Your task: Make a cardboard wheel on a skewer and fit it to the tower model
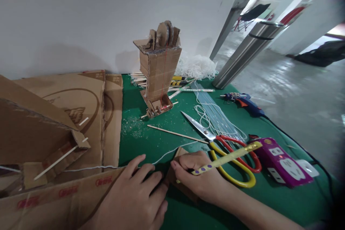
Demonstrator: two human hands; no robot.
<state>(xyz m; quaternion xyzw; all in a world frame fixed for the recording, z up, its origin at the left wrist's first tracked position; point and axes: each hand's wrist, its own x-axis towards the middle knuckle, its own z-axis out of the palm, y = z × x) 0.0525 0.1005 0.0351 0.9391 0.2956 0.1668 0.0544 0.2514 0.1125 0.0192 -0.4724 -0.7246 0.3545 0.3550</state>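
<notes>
Nearest, the left grip (130,196) has loosely spread fingers beside a small cardboard piece (186,191) on the green counter (134,143). That piece should be light and bendable, best steadied along its edges. The right grip (206,184) pinches a spotted yellow pencil (226,159) over it: likely light, stiff, best held low. Beyond lie scissors (207,132).

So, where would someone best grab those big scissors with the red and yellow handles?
The large metal scissors are probably best gripped by the rounded red and yellow handle loops, coming from the near right: the loops lie beside the right hand, while the pointed metal blades aim away to the far left.
</notes>
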